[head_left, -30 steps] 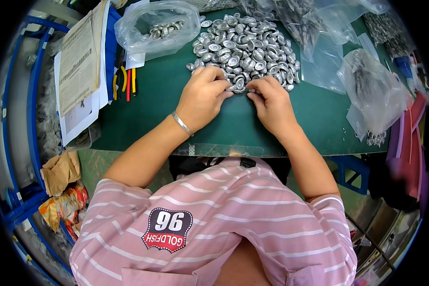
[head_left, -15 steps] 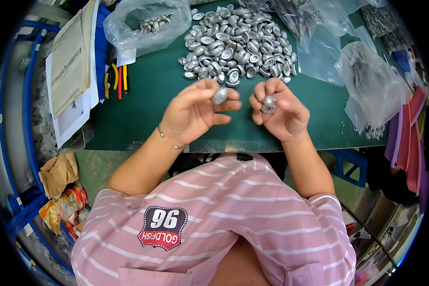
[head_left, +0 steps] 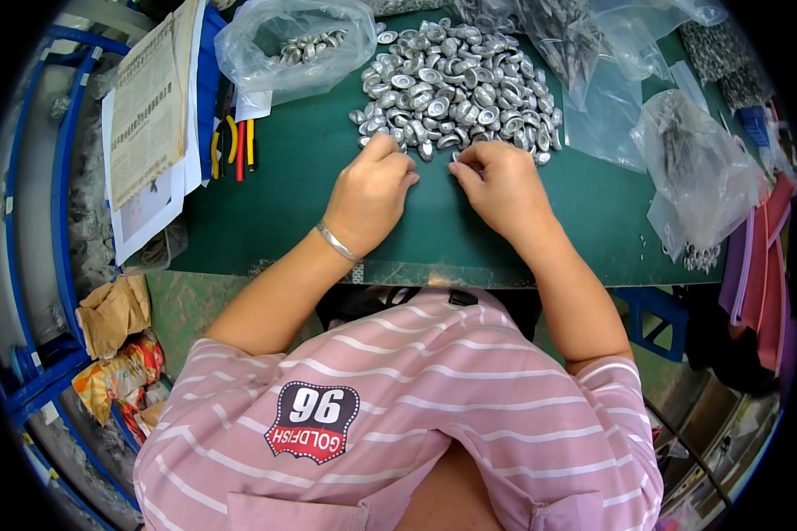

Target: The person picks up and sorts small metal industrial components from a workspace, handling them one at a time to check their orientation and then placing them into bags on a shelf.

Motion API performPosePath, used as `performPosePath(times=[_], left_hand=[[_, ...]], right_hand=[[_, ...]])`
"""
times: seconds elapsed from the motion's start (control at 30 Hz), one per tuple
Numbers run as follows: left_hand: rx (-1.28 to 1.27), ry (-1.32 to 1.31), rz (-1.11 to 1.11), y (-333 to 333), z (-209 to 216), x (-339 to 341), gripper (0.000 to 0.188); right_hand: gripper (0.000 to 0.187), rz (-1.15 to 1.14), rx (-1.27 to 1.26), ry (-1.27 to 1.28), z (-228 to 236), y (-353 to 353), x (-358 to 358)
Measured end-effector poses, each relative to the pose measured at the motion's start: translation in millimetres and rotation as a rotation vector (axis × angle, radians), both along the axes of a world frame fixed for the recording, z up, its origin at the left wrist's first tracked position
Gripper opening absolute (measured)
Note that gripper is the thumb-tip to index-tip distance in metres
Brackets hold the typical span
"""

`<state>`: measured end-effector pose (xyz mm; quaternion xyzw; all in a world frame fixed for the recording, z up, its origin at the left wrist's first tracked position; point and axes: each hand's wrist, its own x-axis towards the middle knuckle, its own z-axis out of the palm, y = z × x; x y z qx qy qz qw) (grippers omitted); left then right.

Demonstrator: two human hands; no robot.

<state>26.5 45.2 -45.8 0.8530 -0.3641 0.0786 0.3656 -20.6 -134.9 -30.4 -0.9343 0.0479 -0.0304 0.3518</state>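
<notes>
A heap of small silver metal cup-shaped pieces [head_left: 460,84] lies on the green tabletop in front of me. At its near left edge my left hand [head_left: 369,190] is closed, back upward, with the fingers curled under; whatever it holds is hidden. Across a narrow gap, my right hand [head_left: 507,186] is also closed at the heap's near edge. Its thumb and forefinger come together beside a bit of silver metal, too covered to make out well.
A clear plastic bag [head_left: 297,75] with more metal pieces stands at the back left. Near it lie yellow-handled pliers [head_left: 230,142] and a red pen [head_left: 241,150]. Papers [head_left: 150,106] hang over the left side. Another plastic bag [head_left: 695,150] rests at the right.
Both hands have turned from palms up to backs up and reached to the heap's near edge. The metal pieces seen in the fingers before are out of sight. The view has shifted slightly.
</notes>
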Motion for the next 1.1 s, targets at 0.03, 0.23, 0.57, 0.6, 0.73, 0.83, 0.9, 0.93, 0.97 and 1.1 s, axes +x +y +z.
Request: performPosePath(times=[0.03,0.23,0.57,0.6,0.73,0.83,0.9,0.93,0.97,1.1], left_hand=[[-0.020,0.065,0.006,2,0,-1,0.014],[-0.451,1.036,0.087,4,0,-9,0.012],[-1.106,2.016,-0.333,18,3,-3,0.022],[-1.127,2.012,-0.374,18,3,-4,0.021],[-1.073,1.857,-0.039,16,32,1,0.017],[-0.663,1.270,0.019,20,20,15,0.014],[-0.332,0.605,0.136,8,14,22,0.012],[-0.199,0.341,0.118,6,10,25,0.012],[-0.157,0.278,0.120,4,8,25,0.013],[-0.062,0.124,0.086,2,7,24,0.017]], right_hand=[[0.016,-0.027,0.075,0.024,3,-2,-1],[0.015,-0.008,-0.056,0.117,15,-2,-2],[0.014,0.001,1.506,0.236,-4,-40,-14],[0.014,-0.003,1.674,0.209,-3,-39,-17],[0.013,-0.011,1.802,0.164,7,-41,-23],[0.010,-0.073,0.906,0.184,3,-37,-26],[0.010,0.157,0.226,-0.139,-5,-23,-24],[0.010,0.140,0.030,-0.192,-8,-17,-26],[0.011,0.115,-0.005,-0.191,-9,-15,-24],[0.012,-0.109,0.648,0.199,0,-16,-17]])
